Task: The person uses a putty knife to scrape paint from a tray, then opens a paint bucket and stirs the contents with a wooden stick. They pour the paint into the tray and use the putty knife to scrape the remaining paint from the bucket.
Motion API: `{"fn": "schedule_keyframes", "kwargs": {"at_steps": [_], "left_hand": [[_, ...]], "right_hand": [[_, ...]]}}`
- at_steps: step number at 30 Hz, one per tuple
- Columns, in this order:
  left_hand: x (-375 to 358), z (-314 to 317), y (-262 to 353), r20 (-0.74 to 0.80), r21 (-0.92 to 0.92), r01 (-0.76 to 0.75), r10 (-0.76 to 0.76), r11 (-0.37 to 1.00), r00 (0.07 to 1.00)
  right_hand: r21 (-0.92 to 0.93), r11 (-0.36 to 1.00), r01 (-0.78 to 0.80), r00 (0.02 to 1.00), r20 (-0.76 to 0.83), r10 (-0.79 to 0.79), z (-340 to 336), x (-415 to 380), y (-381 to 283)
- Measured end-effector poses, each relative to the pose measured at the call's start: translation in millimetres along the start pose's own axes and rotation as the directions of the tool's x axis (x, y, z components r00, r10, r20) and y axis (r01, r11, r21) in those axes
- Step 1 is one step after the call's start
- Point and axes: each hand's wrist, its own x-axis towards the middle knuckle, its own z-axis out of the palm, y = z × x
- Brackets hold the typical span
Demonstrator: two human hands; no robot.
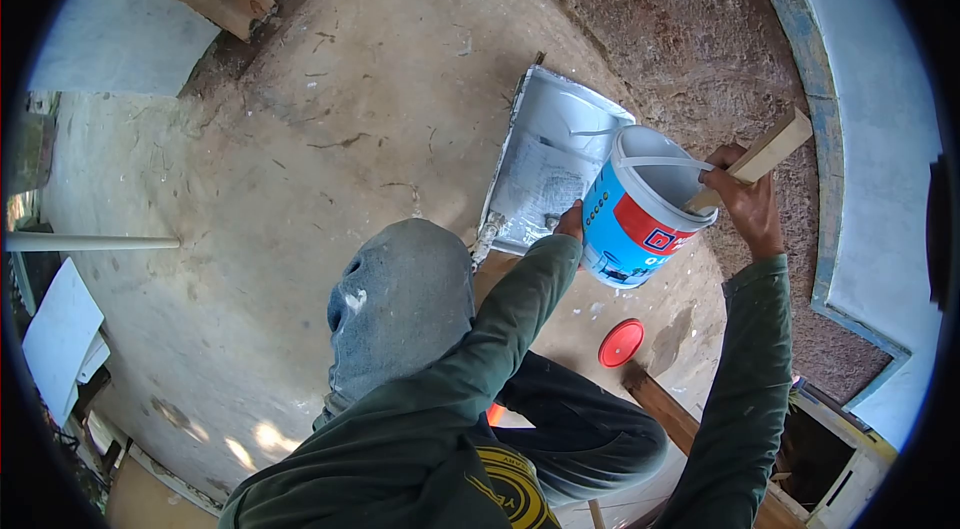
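Tipping the paint bucket [640, 212] over the paint tray [553, 161] on the floor, left hand [571, 223] pressed against its side, right hand [748, 197] wrapped round a wooden stick [762, 157] inside; next, probably careful, slow pouring.

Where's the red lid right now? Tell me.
In the head view, the red lid lies flat on the floor at lower right of centre, just below the tilted paint bucket and between the person's two sleeves.
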Motion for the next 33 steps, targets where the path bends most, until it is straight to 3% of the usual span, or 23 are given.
{"fn": "schedule_keyframes", "kwargs": {"at_steps": [5,7,11,13,16,17,19,23,26,29,31,33], "left_hand": [[21,-4,-8,-0.030,0.105,-0.055,0.058,0.993,0.998],[60,-15,-21,0.147,-0.030,-0.134,0.137,0.991,0.980],[105,-23,-32,0.184,0.055,-0.260,0.246,0.964,0.952],[106,-22,-35,0.060,0.087,-0.282,0.277,0.955,0.959],[104,-20,-36,-0.003,0.164,-0.284,0.288,0.945,0.958],[102,-21,-34,-0.003,0.164,-0.283,0.287,0.945,0.958],[96,-27,-30,0.058,0.350,-0.337,0.339,0.874,0.939],[90,-29,-34,0.025,0.306,-0.278,0.285,0.910,0.958],[75,-26,-34,-0.019,0.314,-0.329,0.353,0.891,0.936],[55,-23,-27,-0.083,0.350,-0.282,0.330,0.893,0.940],[63,-23,-30,-0.154,0.456,-0.299,0.406,0.838,0.901],[60,-24,-27,-0.125,0.440,-0.284,0.371,0.852,0.920]], "right_hand": [[0.039,0.999,0.003,1.000,-0.003,-0.003,-1,-8,0],[0.033,0.999,0.021,1.000,0.014,-0.021,-2,-12,0],[0.014,0.998,0.065,0.998,-0.007,-0.065,-2,-25,0],[-0.031,0.995,0.092,0.996,-0.017,-0.093,-4,-29,0],[-0.019,0.998,0.061,0.998,-0.026,-0.062,-5,-33,3],[-0.019,0.998,0.060,0.998,-0.025,-0.061,-5,-33,2],[-0.004,0.999,0.036,0.999,-0.016,-0.036,-6,-36,1],[-0.042,0.995,0.085,0.996,0.011,-0.085,-7,-42,3],[-0.029,0.998,0.063,0.998,-0.002,-0.063,-6,-45,4],[-0.009,0.999,0.051,0.999,-0.018,-0.051,-6,-49,4],[0.008,1.000,0.000,1.000,-0.022,0.000,-8,-52,1],[0.017,1.000,0.010,1.000,-0.026,-0.009,-7,-52,2]]}}
